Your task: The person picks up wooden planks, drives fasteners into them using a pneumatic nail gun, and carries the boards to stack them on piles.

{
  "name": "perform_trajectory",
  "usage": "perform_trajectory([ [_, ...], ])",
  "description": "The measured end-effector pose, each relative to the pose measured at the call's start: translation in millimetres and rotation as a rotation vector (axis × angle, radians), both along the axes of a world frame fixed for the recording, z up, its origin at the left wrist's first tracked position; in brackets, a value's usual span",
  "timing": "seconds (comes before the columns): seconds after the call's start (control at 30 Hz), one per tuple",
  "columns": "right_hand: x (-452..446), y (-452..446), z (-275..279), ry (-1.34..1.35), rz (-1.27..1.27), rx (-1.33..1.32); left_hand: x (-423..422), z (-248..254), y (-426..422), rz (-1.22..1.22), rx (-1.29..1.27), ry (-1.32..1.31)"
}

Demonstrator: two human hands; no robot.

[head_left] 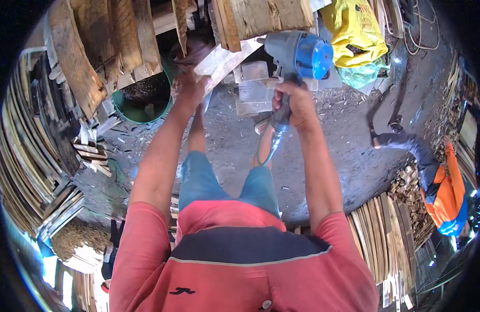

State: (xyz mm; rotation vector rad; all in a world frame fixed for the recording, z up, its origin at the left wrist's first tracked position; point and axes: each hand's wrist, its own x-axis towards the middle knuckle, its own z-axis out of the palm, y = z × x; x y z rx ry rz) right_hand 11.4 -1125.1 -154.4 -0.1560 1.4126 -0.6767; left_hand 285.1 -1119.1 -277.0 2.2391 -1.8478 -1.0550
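Observation:
In my right hand [297,101] is the grip of a grey and blue power tool [297,52], with a hose fitting at the base of its handle. The tool's nose points left, just under the edge of a thick rough board [261,18]. My left hand [190,88] holds a pale sawn wooden piece [224,62], which slants up to the right toward the tool's nose. Its fingers are partly hidden behind the wood. Under the work, near the left hand, stands a green round tub [141,117] with dark contents.
Rough planks [76,52] jut out at the upper left. A yellow sack [357,31] lies at the upper right. Stacked slats [27,140] line the left side. A person in orange [448,192] bends near a wood pile [406,192] at the right.

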Motion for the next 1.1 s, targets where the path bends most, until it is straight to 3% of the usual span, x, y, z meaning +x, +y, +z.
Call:
perform_trajectory([
  [0.1,-6,-8,-6,-0.093,-0.029,0.096,-5,12,3,-0.054,-0.062,-0.07],
  [0.27,-9,-9,0,0.032,0.038,0.014,-3,5,3,-0.061,-0.132,-0.063],
  [0.43,-8,-4,20,-0.042,-0.046,-0.096,-8,13,2,-0.02,0.043,-0.128],
  [0.6,-3,-6,14,-0.066,0.005,-0.117,-4,12,5,-0.051,0.028,-0.095],
  [0.83,-15,-29,4,-0.176,0.028,0.108,-18,28,9,-0.052,0.018,-0.217],
  [1.0,-26,-23,32,0.072,0.12,-0.075,-3,3,12,-0.023,0.066,-0.106],
  [1.1,-27,1,51,0.194,0.097,-0.041,11,-27,11,-0.052,-0.065,-0.086],
])
